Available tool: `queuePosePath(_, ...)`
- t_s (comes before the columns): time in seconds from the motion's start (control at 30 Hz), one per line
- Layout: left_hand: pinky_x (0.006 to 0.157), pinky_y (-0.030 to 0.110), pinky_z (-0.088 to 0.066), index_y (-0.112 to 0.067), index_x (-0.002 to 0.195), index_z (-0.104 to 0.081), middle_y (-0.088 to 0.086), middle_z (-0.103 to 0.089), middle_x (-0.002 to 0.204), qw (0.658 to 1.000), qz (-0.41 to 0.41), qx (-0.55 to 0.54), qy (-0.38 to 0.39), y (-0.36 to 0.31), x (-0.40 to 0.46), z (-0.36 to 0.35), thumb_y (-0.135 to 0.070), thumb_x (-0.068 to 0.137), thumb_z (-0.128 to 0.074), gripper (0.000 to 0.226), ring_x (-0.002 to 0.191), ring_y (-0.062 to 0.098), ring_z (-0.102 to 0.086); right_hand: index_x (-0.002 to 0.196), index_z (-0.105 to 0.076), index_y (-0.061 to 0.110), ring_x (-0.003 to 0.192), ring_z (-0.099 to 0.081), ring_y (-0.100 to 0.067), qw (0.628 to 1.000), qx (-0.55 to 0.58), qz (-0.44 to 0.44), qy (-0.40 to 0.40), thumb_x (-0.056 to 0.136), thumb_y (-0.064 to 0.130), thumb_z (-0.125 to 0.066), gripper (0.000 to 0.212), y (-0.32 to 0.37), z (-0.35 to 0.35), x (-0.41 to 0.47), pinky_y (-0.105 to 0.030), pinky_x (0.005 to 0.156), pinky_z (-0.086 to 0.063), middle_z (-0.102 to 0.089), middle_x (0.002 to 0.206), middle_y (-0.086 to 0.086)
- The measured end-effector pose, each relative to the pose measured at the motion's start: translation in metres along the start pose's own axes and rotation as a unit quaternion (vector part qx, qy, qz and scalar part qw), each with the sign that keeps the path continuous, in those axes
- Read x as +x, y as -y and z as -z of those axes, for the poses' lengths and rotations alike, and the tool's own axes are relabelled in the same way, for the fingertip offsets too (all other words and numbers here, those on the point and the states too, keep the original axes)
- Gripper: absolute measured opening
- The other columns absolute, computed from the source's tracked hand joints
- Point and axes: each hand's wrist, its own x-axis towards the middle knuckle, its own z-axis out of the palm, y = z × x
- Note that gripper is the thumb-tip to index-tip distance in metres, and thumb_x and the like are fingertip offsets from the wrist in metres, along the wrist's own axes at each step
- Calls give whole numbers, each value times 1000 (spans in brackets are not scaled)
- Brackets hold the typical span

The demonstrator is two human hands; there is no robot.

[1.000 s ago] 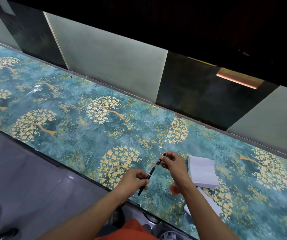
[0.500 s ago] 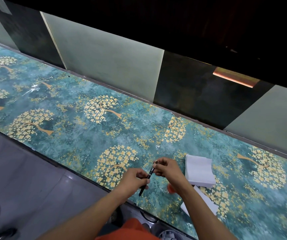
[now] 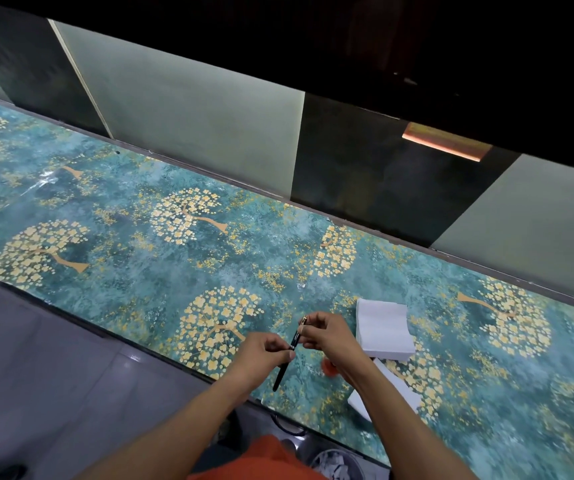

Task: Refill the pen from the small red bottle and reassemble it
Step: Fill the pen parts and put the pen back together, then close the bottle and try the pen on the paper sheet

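Note:
I hold a slim black pen point(image 3: 283, 363) slanted above the counter's near edge. My left hand point(image 3: 261, 351) pinches its barrel near the middle, and the lower end sticks out below my fingers. My right hand point(image 3: 330, 337) grips the upper section, whose gold tip point(image 3: 303, 319) pokes out above my fingers. The two hands almost touch. The small red bottle point(image 3: 328, 368) stands on the counter just under my right wrist, mostly hidden by it.
A stack of white tissues point(image 3: 382, 329) lies right of my hands, with another white sheet point(image 3: 396, 389) nearer me under my right forearm. The teal counter point(image 3: 140, 265) with gold tree patterns runs left. A bin point(image 3: 330, 462) sits below its edge.
My hands have drawn closer together along the pen, so less of the barrel shows between them. The view shifted slightly.

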Motion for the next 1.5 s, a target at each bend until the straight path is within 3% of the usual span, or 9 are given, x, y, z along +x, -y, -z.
queuePosePath(0.17, 68, 23, -47, -18, 101, -74, -5, -67, 69, 1000, 2, 2, -6, -4, -3, -13, -19, 85, -78, 16, 66, 5, -63, 108, -70, 4, 85, -78, -18, 1000, -25, 0, -5, 92, 5, -69, 17, -5, 15, -11, -33, 80, -60, -78, 88, -7)
queuePosePath(0.27, 66, 22, -45, -17, 104, -72, -5, -65, 70, 1000, -1, 9, -20, -9, 1, -18, -18, 87, -76, 17, 69, 6, -63, 116, -70, 18, 88, -76, -12, 995, -67, 16, -66, 91, 13, -69, 25, -9, 28, -21, -35, 83, -60, -79, 90, 0)
queuePosePath(0.6, 75, 45, -60, -6, 75, -62, 10, -69, 69, 986, 7, 165, -25, -15, 44, -26, -17, 83, -78, 21, 69, 23, -70, 100, -72, 24, 78, -75, -12, 975, -22, 5, -220, 95, 10, -65, 16, -48, 75, -67, -34, 77, -57, -77, 83, -1)
queuePosePath(0.7, 69, 41, -59, -9, 70, -56, 21, -72, 77, 978, 7, 210, -14, -17, 59, -28, -14, 83, -77, 25, 70, 27, -74, 92, -72, 27, 76, -75, -12, 965, -21, -22, -259, 94, 12, -67, 16, -56, 75, -81, -37, 76, -58, -77, 82, 0)
queuePosePath(0.83, 68, 44, -62, -11, 63, -56, 17, -73, 68, 958, 13, 285, 4, -13, 76, -28, -14, 82, -77, 28, 67, 28, -76, 97, -72, 25, 76, -75, -10, 956, -20, -58, -287, 93, 15, -68, 11, -70, 70, -98, -46, 81, -60, -76, 79, 2)
queuePosePath(1.13, 60, 41, -60, -12, 60, -51, 10, -62, 57, 937, 7, 344, 54, 0, 88, -28, -21, 83, -79, 38, 64, 31, -74, 100, -71, 22, 83, -72, -15, 932, -24, -131, -337, 96, 20, -68, 6, -92, 53, -118, -43, 83, -60, -74, 90, 1)
queuePosePath(1.27, 56, 37, -54, -12, 58, -48, 13, -57, 55, 937, -4, 346, 55, 5, 84, -24, -28, 82, -80, 44, 49, 26, -57, 116, -67, 17, 96, -65, -20, 899, -77, -172, -395, 95, 24, -70, 23, -106, 59, -112, -34, 80, -50, -71, 113, -3)
queuePosePath(1.4, 70, 43, -58, -12, 67, -52, 16, -69, 69, 943, -6, 330, 46, 5, 66, -20, -28, 83, -79, 35, 67, 29, -67, 129, -57, 20, 107, -65, -31, 864, -94, -242, -431, 91, 38, -74, 45, -121, 71, -101, -42, 84, -53, -65, 127, -9)
queuePosePath(1.5, 69, 41, -57, -13, 69, -54, 13, -69, 70, 946, -13, 320, 45, 6, 51, -19, -26, 84, -77, 31, 70, 26, -67, 128, -56, 18, 105, -65, -35, 862, -39, -265, -431, 92, 32, -74, 42, -123, 78, -92, -44, 84, -56, -67, 125, -13)
